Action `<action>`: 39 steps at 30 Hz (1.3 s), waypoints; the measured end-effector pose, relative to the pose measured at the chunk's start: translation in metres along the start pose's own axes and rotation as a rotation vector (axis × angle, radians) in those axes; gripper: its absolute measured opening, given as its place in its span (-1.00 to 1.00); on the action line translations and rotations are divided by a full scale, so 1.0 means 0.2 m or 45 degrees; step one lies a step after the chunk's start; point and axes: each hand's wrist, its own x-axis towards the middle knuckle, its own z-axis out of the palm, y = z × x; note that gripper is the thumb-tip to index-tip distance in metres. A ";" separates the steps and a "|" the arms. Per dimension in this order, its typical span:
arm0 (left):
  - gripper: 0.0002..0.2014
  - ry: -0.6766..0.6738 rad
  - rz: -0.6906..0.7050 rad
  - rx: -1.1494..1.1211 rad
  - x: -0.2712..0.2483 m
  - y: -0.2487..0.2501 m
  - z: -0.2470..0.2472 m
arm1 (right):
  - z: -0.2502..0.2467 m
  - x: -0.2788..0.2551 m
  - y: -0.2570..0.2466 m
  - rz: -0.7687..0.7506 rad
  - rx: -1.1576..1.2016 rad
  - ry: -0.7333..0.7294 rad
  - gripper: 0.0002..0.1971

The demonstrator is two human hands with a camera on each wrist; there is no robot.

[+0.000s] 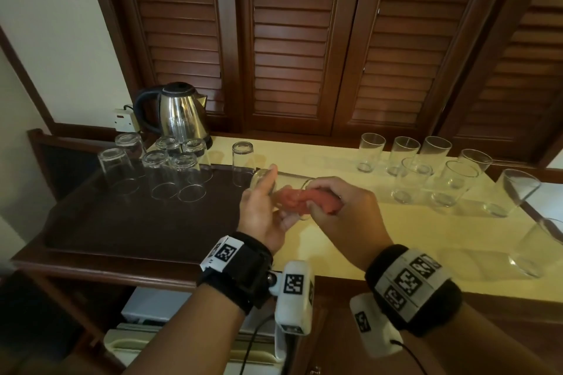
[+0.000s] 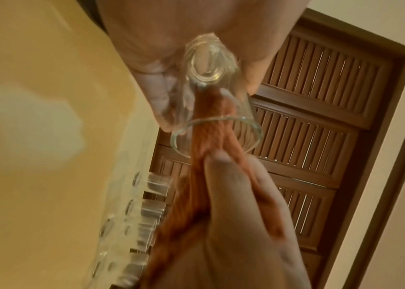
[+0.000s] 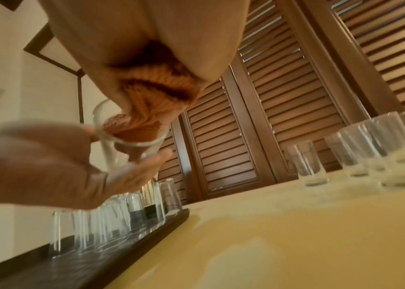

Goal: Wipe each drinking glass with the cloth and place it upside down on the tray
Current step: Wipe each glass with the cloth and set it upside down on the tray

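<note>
Head view: your left hand (image 1: 264, 207) gripped the drinking glass (image 1: 275, 192) above the tray's (image 1: 128, 222) right edge. Left wrist: your right hand (image 2: 233, 205) clutched the orange cloth (image 2: 215, 127) stuffed inside. Right wrist: cloth filled the mouth.

Dim warm light, blurred wrist views

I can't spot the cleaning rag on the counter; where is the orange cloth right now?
The orange knitted cloth is bunched in the right hand, pushed into the clear drinking glass held by the left hand, above the dark tray's right edge.
</note>
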 end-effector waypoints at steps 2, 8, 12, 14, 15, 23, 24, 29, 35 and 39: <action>-0.45 -0.015 -0.012 -0.022 -0.02 -0.01 0.02 | 0.04 -0.02 0.01 -0.089 -0.134 0.063 -0.75; -0.45 -0.022 0.008 0.068 -0.04 0.00 0.01 | 0.03 -0.05 0.11 -0.208 -0.277 -0.633 -0.22; -0.56 -0.038 0.015 0.113 -0.10 -0.02 0.04 | 0.07 -0.02 0.09 -0.234 -0.178 -0.617 -0.22; -0.54 -0.076 0.067 0.054 -0.12 -0.03 0.06 | 0.04 0.00 0.04 0.085 0.349 -0.612 -0.40; -0.53 -0.112 0.098 0.037 -0.12 -0.03 0.06 | 0.02 0.01 0.02 0.281 0.575 -0.628 -0.50; -0.61 -0.154 0.257 0.684 -0.03 0.05 0.11 | -0.03 0.07 0.04 -0.105 -0.028 -0.589 -0.24; -0.62 -0.162 0.269 0.653 -0.04 0.04 0.11 | -0.02 0.06 0.05 0.001 0.138 -0.577 -0.28; -0.61 -0.210 0.379 0.633 -0.06 0.00 0.11 | -0.05 0.04 0.02 0.544 0.908 -0.652 -0.43; -0.58 -0.121 0.288 0.772 -0.05 0.05 0.06 | 0.01 0.03 0.05 -0.263 -0.111 -0.599 -0.28; -0.70 -0.165 0.362 0.555 -0.08 0.00 0.05 | 0.00 0.01 -0.01 0.451 0.837 -0.654 -0.44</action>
